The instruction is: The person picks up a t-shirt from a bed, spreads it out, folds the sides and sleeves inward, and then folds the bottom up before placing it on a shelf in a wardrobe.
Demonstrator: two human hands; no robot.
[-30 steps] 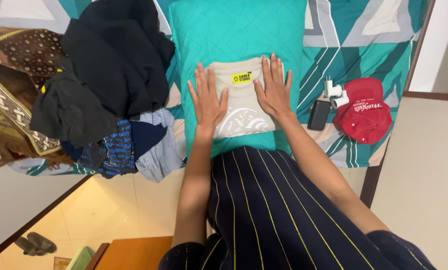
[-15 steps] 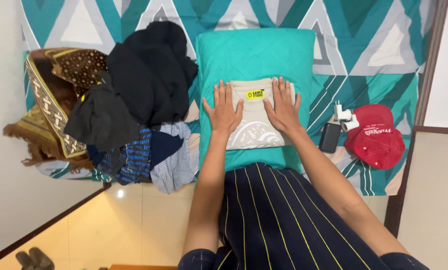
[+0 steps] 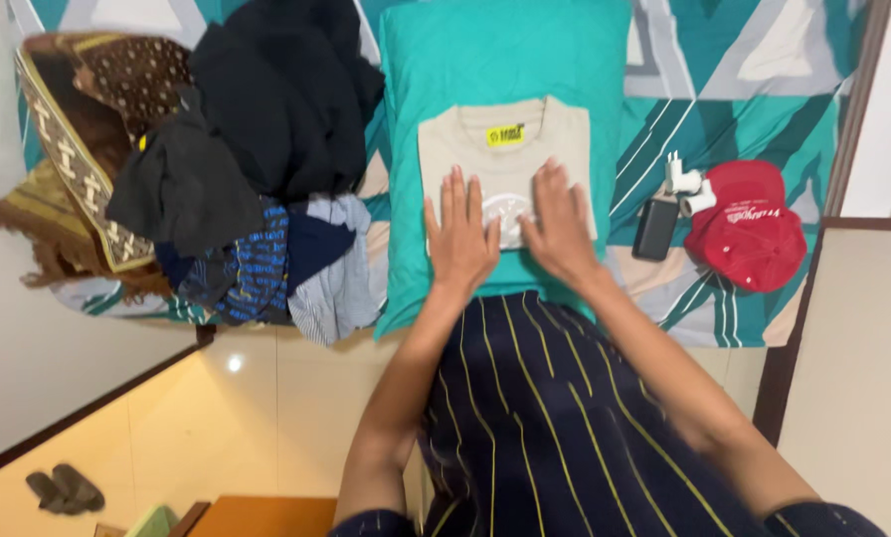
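A folded beige T-shirt (image 3: pixel 505 149) with a yellow neck label and a white print lies on a teal pillow (image 3: pixel 500 60) on the bed. My left hand (image 3: pixel 460 239) lies flat, fingers spread, on the shirt's near left part. My right hand (image 3: pixel 557 227) rests flat on its near right part, over the print. Both hands press on the cloth and grip nothing. A dark garment with thin yellow stripes (image 3: pixel 545 418) covers my lap below the pillow.
A heap of dark and blue striped clothes (image 3: pixel 257 169) sits left of the pillow, with a brown patterned cloth (image 3: pixel 78 149) beyond. Right of the pillow lie a black power bank (image 3: pixel 654 229), a white charger (image 3: pixel 686 184) and a red cap (image 3: pixel 749 227). Sandals (image 3: pixel 63 489) rest on the floor.
Both hands have slid from the shirt's upper part down toward its near edge. The view has shifted as my head moved.
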